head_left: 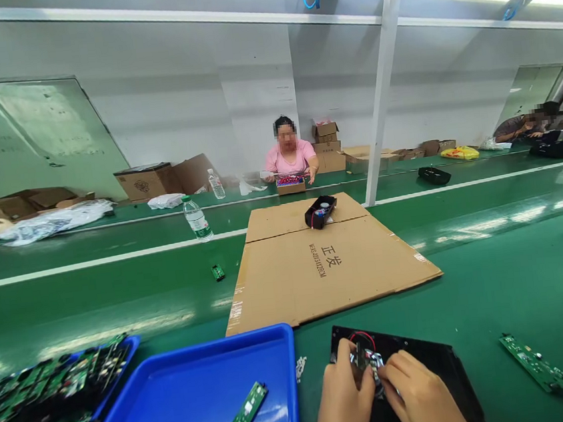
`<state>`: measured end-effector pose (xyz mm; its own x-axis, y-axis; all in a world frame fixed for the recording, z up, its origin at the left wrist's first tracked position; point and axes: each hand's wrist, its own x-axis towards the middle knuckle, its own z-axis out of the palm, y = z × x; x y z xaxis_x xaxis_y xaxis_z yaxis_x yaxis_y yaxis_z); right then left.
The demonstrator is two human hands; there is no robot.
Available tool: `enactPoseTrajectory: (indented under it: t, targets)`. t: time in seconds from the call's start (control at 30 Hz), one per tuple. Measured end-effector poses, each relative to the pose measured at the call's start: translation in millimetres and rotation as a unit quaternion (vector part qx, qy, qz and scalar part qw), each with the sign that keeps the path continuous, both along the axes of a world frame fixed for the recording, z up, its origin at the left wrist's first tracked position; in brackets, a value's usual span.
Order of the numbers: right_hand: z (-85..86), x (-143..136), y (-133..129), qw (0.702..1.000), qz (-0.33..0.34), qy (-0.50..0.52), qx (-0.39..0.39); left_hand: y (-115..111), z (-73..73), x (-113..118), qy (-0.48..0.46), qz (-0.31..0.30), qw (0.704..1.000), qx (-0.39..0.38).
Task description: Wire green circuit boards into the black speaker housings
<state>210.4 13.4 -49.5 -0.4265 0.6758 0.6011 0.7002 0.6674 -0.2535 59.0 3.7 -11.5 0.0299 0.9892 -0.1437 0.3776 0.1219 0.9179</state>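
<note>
A black plastic housing (pixel 431 363) lies on the green bench in front of me, partly covered by my hands. Over it, my left hand (pixel 343 392) is closed, its thumb and fingers pinching a small circuit board (pixel 361 357). A loop of red wire (pixel 364 336) curves up behind that board. My right hand (pixel 421 391) is closed at the board's right side, fingertips pinched together; whatever lies between them is hidden. Under the fingers a silvery round part shows in bits. Left of the housing sits a small heap of white pieces (pixel 301 368).
A blue tray (pixel 177 363) holds a long green board (pixel 245 417); boards crowd another tray at far left. Another long board (pixel 542 366) lies right. Flattened cardboard (pixel 289 284) bears a black case (pixel 320 212). A bottle (pixel 196 218) stands beyond. A person (pixel 290 156) sits opposite.
</note>
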Motion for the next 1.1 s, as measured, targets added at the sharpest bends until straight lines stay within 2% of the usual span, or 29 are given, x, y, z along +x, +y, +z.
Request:
enactPoseTrajectory:
  t: [0.17, 0.27, 0.33, 0.5, 0.7, 0.83, 0.97, 1.03, 1.1]
  targets:
    - [-2.9, 2.4, 3.4, 0.998, 0.022, 0.020, -0.061, -1.7, 3.7, -4.6, 0.042, -0.034, 0.998, 0.044]
    - [1.3, 9.0, 7.8, 0.994, 0.025, 0.039, -0.097, -0.1, 4.8, -7.1, 0.047, -0.056, 0.996, 0.047]
    - [7.7, 13.6, 11.3, 0.991, 0.026, 0.044, -0.123, 1.2, 3.5, -8.1, 0.029, -0.070, 0.996, 0.053]
    - [21.4, 19.7, 17.7, 0.975, 0.091, 0.011, -0.201, 2.6, -3.6, -7.9, -0.055, -0.070, 0.995, 0.055]
    - [11.4, 14.9, 14.7, 0.976, 0.101, 0.039, -0.187, 0.0, -2.0, -4.6, -0.086, -0.048, 0.994, 0.040]
    - [8.0, 15.1, 14.1, 0.977, 0.077, 0.027, -0.196, -0.8, -5.2, -4.4, -0.093, -0.049, 0.994, 0.038]
    - [26.2, 28.6, 17.6, 0.964, 0.018, -0.069, -0.256, 4.3, -8.1, -6.7, -0.088, -0.016, 0.996, 0.009]
    - [34.5, 37.7, 18.3, 0.945, -0.005, -0.133, -0.297, 6.3, -1.2, -10.2, -0.060, 0.000, 0.998, -0.007]
    - [34.3, 45.2, 16.5, 0.928, -0.020, -0.179, -0.327, 4.9, 11.1, -16.0, -0.021, -0.004, 1.000, -0.012]
